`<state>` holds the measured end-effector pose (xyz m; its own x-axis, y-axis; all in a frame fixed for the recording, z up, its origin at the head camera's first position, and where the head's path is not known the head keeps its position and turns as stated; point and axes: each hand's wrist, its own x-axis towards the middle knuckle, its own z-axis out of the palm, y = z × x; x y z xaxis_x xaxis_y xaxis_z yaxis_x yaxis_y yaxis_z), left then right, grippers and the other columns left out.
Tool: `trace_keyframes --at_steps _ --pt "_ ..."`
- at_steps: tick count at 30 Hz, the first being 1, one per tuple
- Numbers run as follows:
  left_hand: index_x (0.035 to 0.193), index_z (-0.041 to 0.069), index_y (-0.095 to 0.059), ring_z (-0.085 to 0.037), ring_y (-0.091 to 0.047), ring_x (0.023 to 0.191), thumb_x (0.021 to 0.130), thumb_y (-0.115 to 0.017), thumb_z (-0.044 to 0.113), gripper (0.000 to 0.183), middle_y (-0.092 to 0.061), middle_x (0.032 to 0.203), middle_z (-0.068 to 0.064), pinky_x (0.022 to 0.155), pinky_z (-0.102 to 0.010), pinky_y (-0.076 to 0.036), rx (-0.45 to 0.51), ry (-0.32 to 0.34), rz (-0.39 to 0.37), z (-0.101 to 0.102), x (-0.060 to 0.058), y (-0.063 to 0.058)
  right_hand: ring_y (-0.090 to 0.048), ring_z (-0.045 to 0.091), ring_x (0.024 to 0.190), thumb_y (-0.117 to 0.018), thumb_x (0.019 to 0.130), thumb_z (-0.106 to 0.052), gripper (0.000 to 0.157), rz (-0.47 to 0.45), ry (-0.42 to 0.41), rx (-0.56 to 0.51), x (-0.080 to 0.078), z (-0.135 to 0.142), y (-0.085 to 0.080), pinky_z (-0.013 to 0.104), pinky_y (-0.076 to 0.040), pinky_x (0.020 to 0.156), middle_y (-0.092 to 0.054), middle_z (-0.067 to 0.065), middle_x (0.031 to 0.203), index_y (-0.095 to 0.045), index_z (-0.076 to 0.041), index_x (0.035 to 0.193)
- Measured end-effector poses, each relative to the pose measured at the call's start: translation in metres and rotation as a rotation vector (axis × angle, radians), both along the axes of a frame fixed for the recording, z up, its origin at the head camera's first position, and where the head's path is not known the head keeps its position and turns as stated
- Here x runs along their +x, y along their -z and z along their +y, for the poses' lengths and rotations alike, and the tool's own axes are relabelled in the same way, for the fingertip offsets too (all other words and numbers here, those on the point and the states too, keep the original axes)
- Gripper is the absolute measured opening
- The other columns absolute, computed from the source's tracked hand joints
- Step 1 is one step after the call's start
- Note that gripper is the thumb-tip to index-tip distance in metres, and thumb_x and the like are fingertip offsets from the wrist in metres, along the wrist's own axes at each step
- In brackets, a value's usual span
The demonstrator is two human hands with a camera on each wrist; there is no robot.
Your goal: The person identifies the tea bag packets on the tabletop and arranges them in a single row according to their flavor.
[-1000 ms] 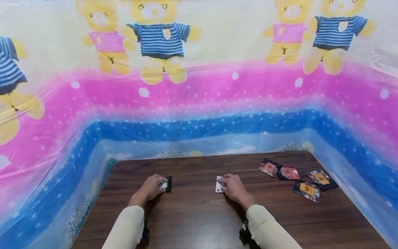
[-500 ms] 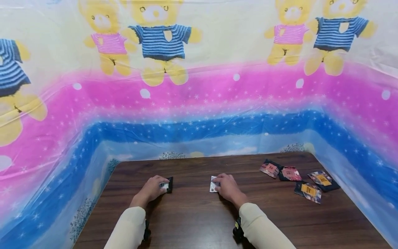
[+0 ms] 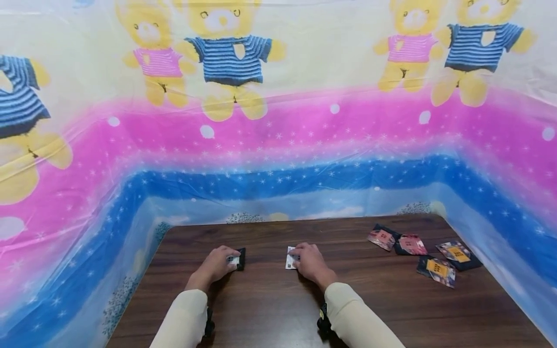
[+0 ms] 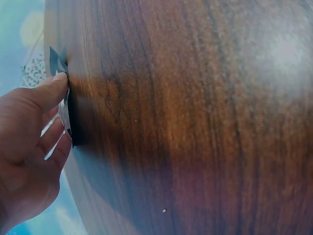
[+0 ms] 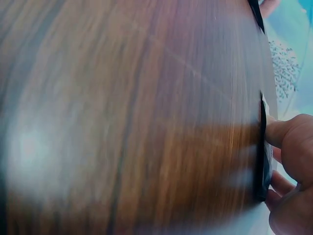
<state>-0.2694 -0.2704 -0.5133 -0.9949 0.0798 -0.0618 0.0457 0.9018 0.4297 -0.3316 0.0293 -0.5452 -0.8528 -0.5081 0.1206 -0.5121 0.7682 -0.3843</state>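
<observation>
My left hand [image 3: 217,262] holds a small flat packet [image 3: 241,259], black-edged with a white printed patch, down at the tabletop left of the middle. In the left wrist view the thumb and fingers pinch this packet [image 4: 57,61] by its edges. Across a short gap, my right hand [image 3: 310,262] grips a second packet [image 3: 289,259] whose showing face is white with small print. Seen from the right wrist, that packet [image 5: 264,169] has a dark underside and stands edge-on between thumb and fingers. The hands cover part of both packets.
On the brown wooden table [image 3: 261,304], several packets lie at the right: a pair with pink labels [image 3: 411,244] towards the back, and a pair with orange labels [image 3: 437,268] nearer the right edge. A cloth printed with bears [image 3: 235,60] hangs behind and around the table.
My right hand has slid left with its packet, narrowing the gap to the left one. The left hand keeps about the same place on the table, still holding its packet. The head view has shifted slightly.
</observation>
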Motion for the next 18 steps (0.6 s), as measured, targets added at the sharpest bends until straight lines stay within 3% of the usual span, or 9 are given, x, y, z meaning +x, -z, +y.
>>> trace_keyframes --at_steps 18 --pt "0.131 0.011 -0.068 -0.045 -0.048 0.137 0.097 -0.069 0.009 0.034 -0.056 0.143 -0.021 0.108 -0.059 -0.045 -0.003 -0.014 -0.007 0.002 -0.001 0.000 -0.058 0.032 0.126 -0.072 0.095 -0.018 0.034 -0.015 0.000 0.032 0.010 -0.037 -0.003 0.047 -0.046 0.107 -0.063 0.011 0.136 -0.072 -0.016 0.128"
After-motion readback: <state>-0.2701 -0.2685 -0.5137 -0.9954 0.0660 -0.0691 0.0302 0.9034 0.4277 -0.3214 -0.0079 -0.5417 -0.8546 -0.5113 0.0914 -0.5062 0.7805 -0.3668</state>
